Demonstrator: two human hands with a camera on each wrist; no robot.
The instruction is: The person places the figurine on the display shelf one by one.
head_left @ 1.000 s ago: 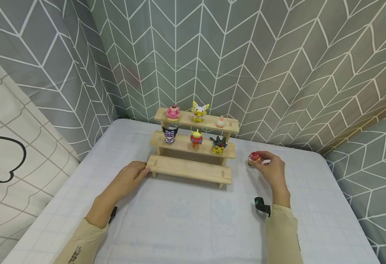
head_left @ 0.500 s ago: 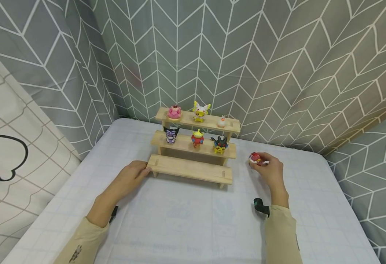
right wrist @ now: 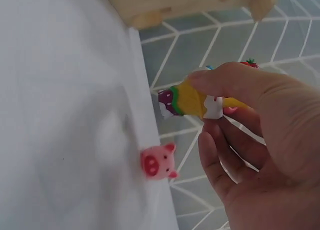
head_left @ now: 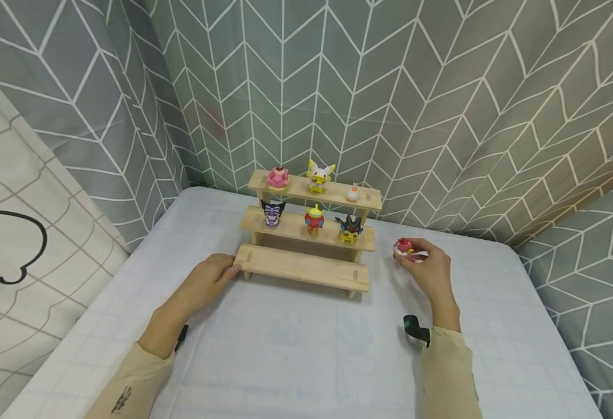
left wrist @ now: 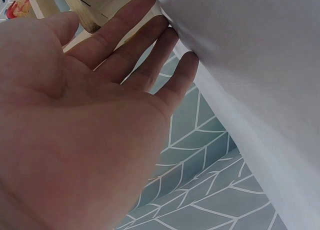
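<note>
My right hand (head_left: 432, 270) pinches a small cake-like figurine (right wrist: 189, 100), yellow, purple and white with a strawberry on top, between thumb and fingers. It is right of the wooden stand and close over the table. A pink pig-head toy (right wrist: 157, 161) sits on the table near the fingers; the hand hides it in the head view. My left hand (head_left: 205, 285) rests at the left end of the lowest shelf (head_left: 301, 266), its thumb touching the shelf's end. In the left wrist view, its fingers (left wrist: 131, 55) are extended, with tips at the white cloth.
The three-step stand carries figurines: a pink one (head_left: 277, 178), a white-and-yellow one (head_left: 318, 176) and a small white one (head_left: 353, 193) on top; a purple-and-black one (head_left: 272, 214), a red one (head_left: 314, 220) and a black-and-yellow one (head_left: 349, 229) on the middle shelf. Patterned curtains (head_left: 364, 87) enclose the table.
The figurine in my right hand has tilted a little and risen slightly. My left hand stays at the shelf's end, and the figurines on the stand keep their places.
</note>
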